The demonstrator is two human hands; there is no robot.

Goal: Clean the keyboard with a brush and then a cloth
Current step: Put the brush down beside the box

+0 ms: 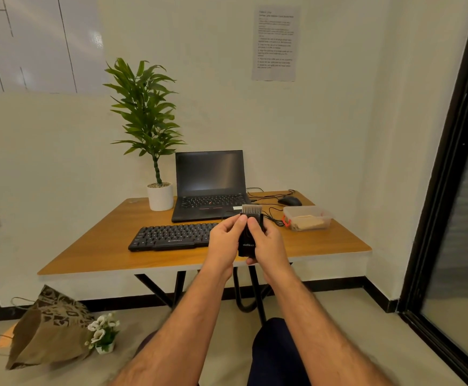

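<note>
A black keyboard (pixel 171 235) lies on the wooden table (pixel 102 246) in front of an open laptop. Above the keyboard's right end I hold a small black brush (pixel 248 245) with pale bristles pointing up. My left hand (pixel 224 240) grips its left side with the thumb near the bristles. My right hand (pixel 266 242) grips its right side and bottom. A beige cloth (pixel 309 222) lies folded inside a clear plastic box at the right. The keyboard's right end is hidden behind my hands.
The open black laptop (pixel 210 185) stands behind the keyboard, a white-potted plant (pixel 159 195) to its left. A black mouse (pixel 290 201) and loose cables lie near the clear box (pixel 306 211). On the floor sit a paper bag (pixel 46 330) and small flowers (pixel 103 332).
</note>
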